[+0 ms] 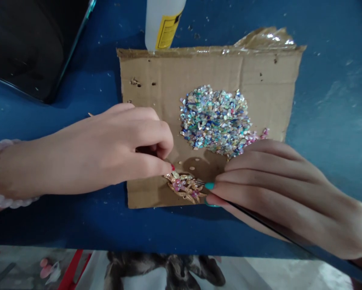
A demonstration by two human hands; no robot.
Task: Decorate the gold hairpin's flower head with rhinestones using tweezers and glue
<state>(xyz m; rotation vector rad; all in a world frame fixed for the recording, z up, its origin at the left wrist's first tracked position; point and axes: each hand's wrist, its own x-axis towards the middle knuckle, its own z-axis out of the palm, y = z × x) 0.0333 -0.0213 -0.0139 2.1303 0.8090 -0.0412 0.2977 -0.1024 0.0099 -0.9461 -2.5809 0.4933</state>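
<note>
A gold-coloured flower ornament [185,187] with leaf shapes and pink blossoms lies near the front edge of a cardboard sheet [150,121]. My left hand [123,145] is closed, fingers curled, with the thumb tip on the ornament's upper left end. Pinched in my right hand [277,189] are dark-handled tweezers [256,217], whose metal tip touches the ornament's right side. Just beyond the hands, a heap of small shiny shell-like chips [214,119] in blue, green and white is spread on the cardboard. Some pink chips [253,137] lie beside it, partly behind my right hand.
At the cardboard's far edge stands a whitish bottle [164,24] with a yellow label. A dark-screened device [32,44] lies at the far left of the blue table [93,225]. Crumpled brown tape [267,39] sticks up from the cardboard's far right edge.
</note>
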